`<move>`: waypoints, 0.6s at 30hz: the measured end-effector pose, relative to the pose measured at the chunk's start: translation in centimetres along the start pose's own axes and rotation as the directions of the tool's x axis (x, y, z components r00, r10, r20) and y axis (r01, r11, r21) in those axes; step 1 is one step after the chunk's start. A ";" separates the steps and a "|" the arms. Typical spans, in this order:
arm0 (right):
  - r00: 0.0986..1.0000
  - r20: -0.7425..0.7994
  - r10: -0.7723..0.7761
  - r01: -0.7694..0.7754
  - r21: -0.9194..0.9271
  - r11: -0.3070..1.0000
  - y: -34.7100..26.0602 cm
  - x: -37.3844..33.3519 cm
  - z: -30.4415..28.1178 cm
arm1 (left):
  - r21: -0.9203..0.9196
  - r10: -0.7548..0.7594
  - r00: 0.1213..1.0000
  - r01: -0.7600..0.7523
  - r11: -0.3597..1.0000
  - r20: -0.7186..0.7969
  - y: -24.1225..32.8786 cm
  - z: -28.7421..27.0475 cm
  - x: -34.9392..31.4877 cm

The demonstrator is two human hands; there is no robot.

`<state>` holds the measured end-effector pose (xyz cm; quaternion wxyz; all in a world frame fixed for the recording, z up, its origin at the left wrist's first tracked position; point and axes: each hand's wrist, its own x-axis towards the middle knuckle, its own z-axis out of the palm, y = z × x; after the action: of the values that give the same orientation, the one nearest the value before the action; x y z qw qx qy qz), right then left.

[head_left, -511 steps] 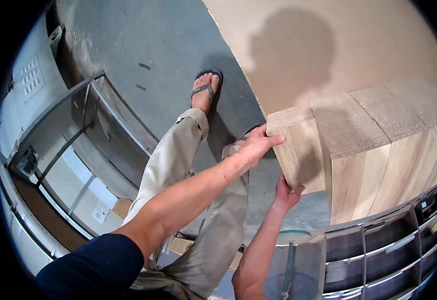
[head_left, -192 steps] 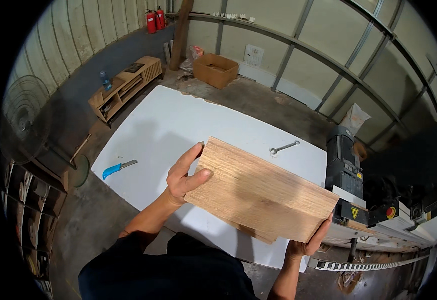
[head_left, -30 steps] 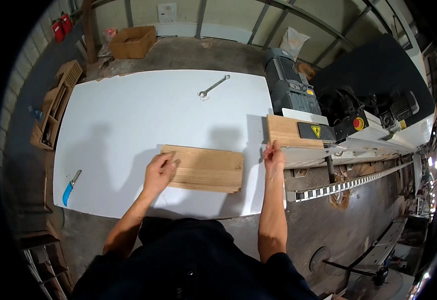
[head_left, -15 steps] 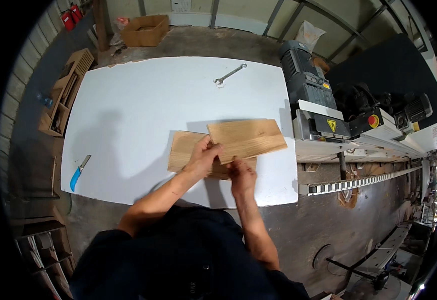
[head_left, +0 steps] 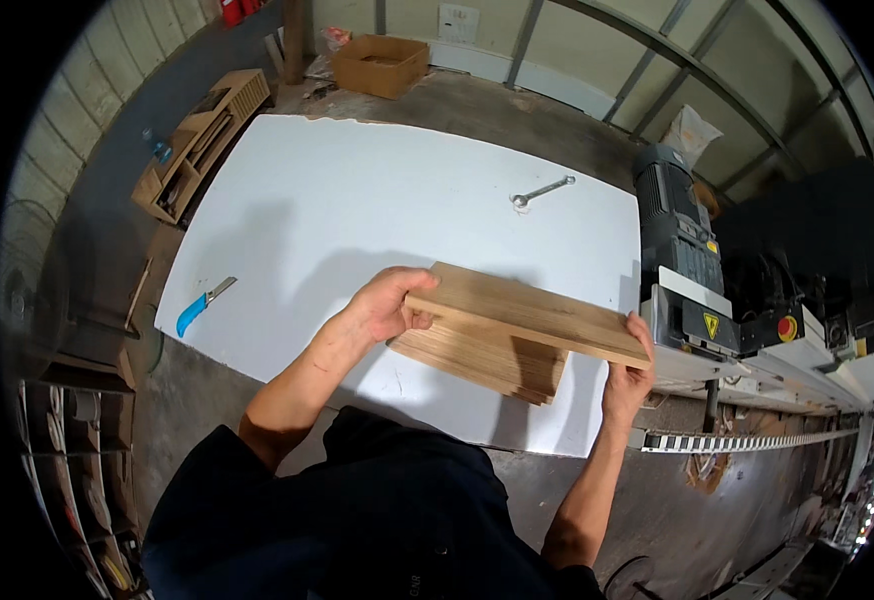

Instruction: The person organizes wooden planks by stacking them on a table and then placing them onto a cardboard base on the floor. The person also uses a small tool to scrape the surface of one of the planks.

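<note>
Board (head_left: pixel 542 315), shifted: half a second ago our right hand (head_left: pixel 633 355) was at its near edge; now that hand is at its right end, while our left hand (head_left: pixel 393 302) keeps the left end.
Shirt: our dark shirt (head_left: pixel 347 510) is cut off by the lower edge.
Forearms: both reach forward with bent elbows, the left slanting rightward, the right steeper.
Left grip: closed on the board's left end, thumb along the top, fingers curled beneath and partly hidden.
Right grip: holding the right end, with part of the hand below; what lies behind the wood we cannot make out.
Board position: between our hands, over the stack of boards (head_left: pixel 487 362), near edge facing us; whether the two touch we cannot tell.
Stack: lying on the white bench (head_left: pixel 347 195), its far part covered by the held board, its layers too fine for us to count.
Knife (head_left: pixel 203 308): blue-handled, near the bench's left corner.
Wrench (head_left: pixel 544 191): toward the far right of the bench.
Machine (head_left: pixel 697 320): beyond the right edge, its dark inner parts unclear.
Background: wooden cabinet (head_left: pixel 207 140) at left, cardboard box (head_left: pixel 381 68) beyond the bench.
</note>
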<state>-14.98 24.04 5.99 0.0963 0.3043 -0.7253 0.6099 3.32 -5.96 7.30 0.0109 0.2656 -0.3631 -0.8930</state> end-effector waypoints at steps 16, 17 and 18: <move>0.921 0.047 0.388 -0.387 0.237 0.891 -2.3 -0.4 1.0 | 0.257 0.055 0.997 -0.069 0.964 0.062 3.1 2.1 -3.2; 0.916 0.048 0.397 -0.396 0.246 0.885 -2.2 -0.5 1.1 | 0.242 0.060 0.996 -0.074 0.967 0.066 3.2 2.2 -3.3; 0.912 0.049 0.407 -0.406 0.254 0.878 -2.2 -0.5 1.1 | 0.228 0.064 0.995 -0.079 0.971 0.070 3.2 2.2 -3.4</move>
<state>-13.08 23.03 7.27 -0.0722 0.1536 -0.6867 0.7068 4.60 -6.24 12.27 0.0010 0.2237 -0.4736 -0.8519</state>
